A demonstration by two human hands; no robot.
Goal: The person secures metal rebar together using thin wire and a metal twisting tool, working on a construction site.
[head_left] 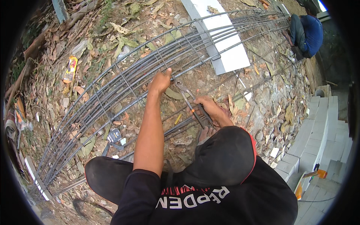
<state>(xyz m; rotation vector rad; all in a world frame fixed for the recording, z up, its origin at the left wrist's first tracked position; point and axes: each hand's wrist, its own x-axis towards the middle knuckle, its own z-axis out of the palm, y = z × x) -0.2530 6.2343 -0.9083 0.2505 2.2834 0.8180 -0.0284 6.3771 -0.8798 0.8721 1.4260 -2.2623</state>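
Note:
My left hand (159, 82) is closed on the lower bars of a long steel rebar cage (123, 77), which runs diagonally from lower left to upper right. My right hand (208, 108) grips a handle of long-handled pincers (187, 95), whose jaws are at a bar just right of my left hand. Below the pincers more loose bars (180, 125) lie on the leaf-strewn ground, partly behind my right hand and knee. The cage's upper part passes over a white board (230, 58).
A co-worker in blue (311, 35) crouches at the cage's far right end. Pale blocks (315, 127) are stacked at right. A tree root (35, 48) and yellow packet (70, 69) lie at left; a white strip (37, 178) is under the cage's lower end.

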